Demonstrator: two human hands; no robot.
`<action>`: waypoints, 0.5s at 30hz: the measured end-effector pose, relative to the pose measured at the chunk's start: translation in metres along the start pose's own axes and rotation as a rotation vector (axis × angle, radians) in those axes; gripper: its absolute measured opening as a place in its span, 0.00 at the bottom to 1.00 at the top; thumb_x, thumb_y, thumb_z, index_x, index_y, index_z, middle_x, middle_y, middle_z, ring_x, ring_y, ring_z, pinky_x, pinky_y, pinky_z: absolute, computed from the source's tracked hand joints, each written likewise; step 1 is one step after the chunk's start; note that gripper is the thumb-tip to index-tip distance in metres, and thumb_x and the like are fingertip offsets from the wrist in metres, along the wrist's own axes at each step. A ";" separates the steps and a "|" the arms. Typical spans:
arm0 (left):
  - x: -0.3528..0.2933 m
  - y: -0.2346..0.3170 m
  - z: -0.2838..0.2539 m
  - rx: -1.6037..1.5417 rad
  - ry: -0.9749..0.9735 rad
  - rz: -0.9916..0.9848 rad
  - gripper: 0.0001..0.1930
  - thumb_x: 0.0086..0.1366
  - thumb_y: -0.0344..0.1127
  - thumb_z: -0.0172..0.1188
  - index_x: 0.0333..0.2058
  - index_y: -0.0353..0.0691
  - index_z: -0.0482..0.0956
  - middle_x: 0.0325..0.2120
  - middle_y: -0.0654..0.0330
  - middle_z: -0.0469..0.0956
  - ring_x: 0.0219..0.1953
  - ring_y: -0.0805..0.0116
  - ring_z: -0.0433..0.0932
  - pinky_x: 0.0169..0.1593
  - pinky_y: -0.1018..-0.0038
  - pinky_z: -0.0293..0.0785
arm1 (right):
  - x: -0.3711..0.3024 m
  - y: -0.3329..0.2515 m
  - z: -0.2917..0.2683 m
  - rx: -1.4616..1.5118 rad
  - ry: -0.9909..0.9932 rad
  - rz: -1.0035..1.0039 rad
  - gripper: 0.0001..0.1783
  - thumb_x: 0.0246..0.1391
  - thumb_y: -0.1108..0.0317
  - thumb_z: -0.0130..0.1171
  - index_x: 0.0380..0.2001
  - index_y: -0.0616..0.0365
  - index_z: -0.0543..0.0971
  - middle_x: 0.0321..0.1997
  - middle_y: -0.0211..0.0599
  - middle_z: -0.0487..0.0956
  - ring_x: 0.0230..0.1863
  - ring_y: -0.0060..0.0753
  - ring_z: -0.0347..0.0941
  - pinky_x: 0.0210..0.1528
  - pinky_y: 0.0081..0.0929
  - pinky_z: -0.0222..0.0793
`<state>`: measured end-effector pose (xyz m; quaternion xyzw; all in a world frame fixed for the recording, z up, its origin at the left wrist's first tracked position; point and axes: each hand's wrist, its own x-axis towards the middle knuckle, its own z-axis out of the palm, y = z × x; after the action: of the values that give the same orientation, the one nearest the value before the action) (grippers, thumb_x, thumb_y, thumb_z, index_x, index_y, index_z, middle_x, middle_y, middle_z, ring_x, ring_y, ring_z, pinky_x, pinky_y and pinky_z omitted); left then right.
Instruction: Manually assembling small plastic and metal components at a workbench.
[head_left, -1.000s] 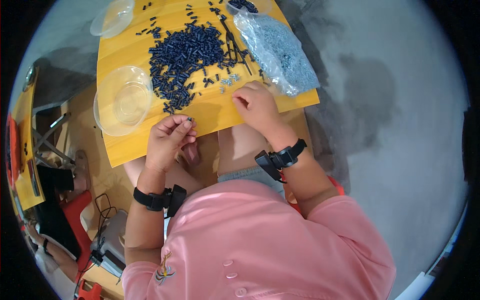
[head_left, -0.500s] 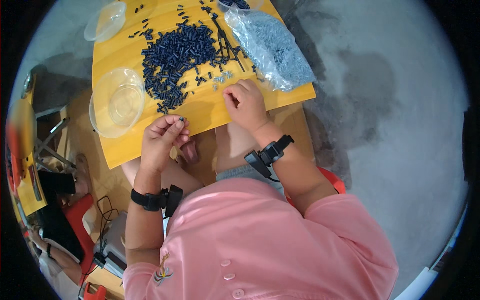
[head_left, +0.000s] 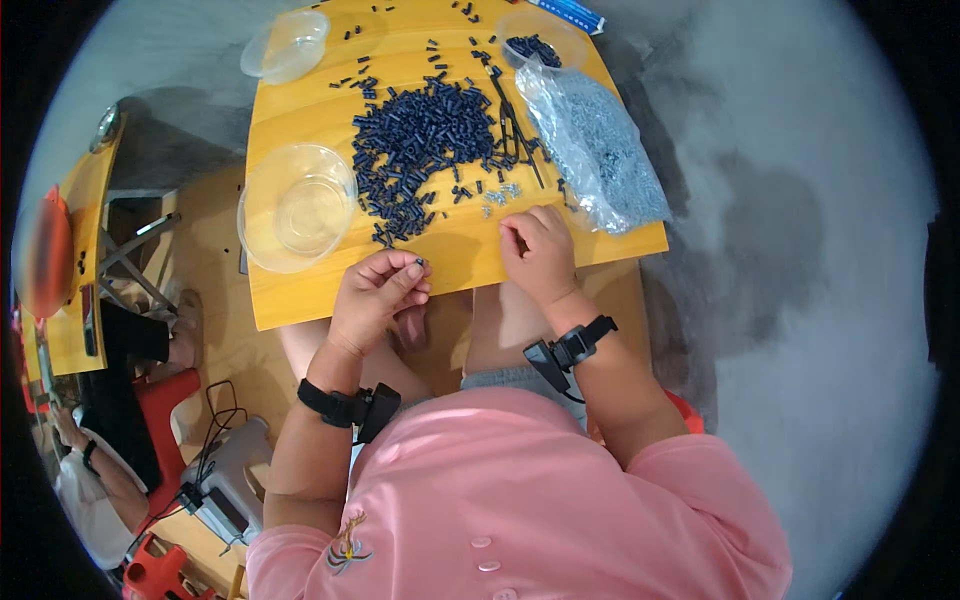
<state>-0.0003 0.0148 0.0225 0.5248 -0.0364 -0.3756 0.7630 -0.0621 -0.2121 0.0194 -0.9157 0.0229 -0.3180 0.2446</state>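
Observation:
Between the thumb and fingertips of my left hand is a small dark tube-shaped piece, its end just showing. This hand is closed, at the table's near edge. To its right, my right hand is closed in a pinch above the same edge; what its fingertips hold, if anything, I cannot make out. Beyond my hands spreads a heap of short dark blue tube-shaped pieces. A few tiny silvery pieces lie just past my right hand.
A clear round bowl stands left of the heap, with another clear tub farther back. Black tweezers-like tool and a plastic bag of silvery pieces lie right. A tub of dark pieces sits behind. A person's arm shows far left.
The whole view has shifted, so table and hands appear farther right and slightly lower. Both hands keep nearly the same pose, the left still pinching its dark piece.

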 end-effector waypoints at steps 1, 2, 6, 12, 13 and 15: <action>-0.003 0.000 -0.002 -0.004 0.013 0.004 0.06 0.62 0.29 0.56 0.37 0.35 0.76 0.30 0.60 0.78 0.29 0.74 0.77 0.35 0.80 0.76 | 0.000 -0.003 0.002 0.014 0.003 -0.017 0.04 0.39 0.77 0.58 0.22 0.57 0.73 0.23 0.39 0.71 0.29 0.46 0.67 0.31 0.38 0.64; -0.002 0.000 -0.005 0.002 0.044 0.032 0.06 0.62 0.29 0.56 0.37 0.35 0.76 0.30 0.60 0.78 0.29 0.74 0.77 0.35 0.80 0.76 | 0.000 -0.004 0.004 0.023 0.004 -0.004 0.04 0.40 0.77 0.58 0.22 0.57 0.74 0.23 0.39 0.71 0.29 0.46 0.67 0.31 0.38 0.64; 0.000 0.001 0.007 -0.005 -0.036 -0.010 0.07 0.62 0.29 0.56 0.36 0.32 0.76 0.27 0.60 0.77 0.29 0.75 0.77 0.35 0.79 0.76 | -0.006 0.000 -0.006 0.002 -0.017 -0.002 0.03 0.42 0.78 0.57 0.23 0.59 0.76 0.24 0.40 0.72 0.28 0.47 0.67 0.30 0.36 0.64; 0.003 -0.012 0.003 -0.071 -0.081 0.053 0.08 0.62 0.31 0.57 0.37 0.34 0.75 0.29 0.62 0.77 0.31 0.75 0.77 0.37 0.80 0.76 | -0.005 -0.008 -0.009 -0.030 -0.069 0.003 0.03 0.43 0.78 0.57 0.25 0.62 0.77 0.22 0.39 0.71 0.25 0.41 0.67 0.29 0.32 0.64; 0.004 -0.016 0.001 -0.113 -0.098 0.062 0.08 0.62 0.31 0.57 0.37 0.34 0.75 0.30 0.62 0.77 0.31 0.75 0.77 0.37 0.80 0.76 | -0.005 -0.009 -0.007 -0.011 -0.078 -0.011 0.03 0.43 0.78 0.57 0.25 0.62 0.77 0.22 0.39 0.71 0.25 0.41 0.67 0.29 0.32 0.64; 0.005 -0.019 -0.003 -0.114 -0.100 0.060 0.08 0.62 0.31 0.57 0.37 0.34 0.75 0.30 0.62 0.77 0.30 0.75 0.77 0.37 0.80 0.76 | -0.005 -0.007 -0.005 -0.053 -0.080 -0.014 0.02 0.43 0.78 0.57 0.25 0.62 0.77 0.21 0.38 0.71 0.25 0.40 0.66 0.28 0.31 0.63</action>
<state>-0.0053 0.0107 0.0039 0.4599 -0.0688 -0.3800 0.7996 -0.0696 -0.2077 0.0234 -0.9341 0.0150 -0.2820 0.2186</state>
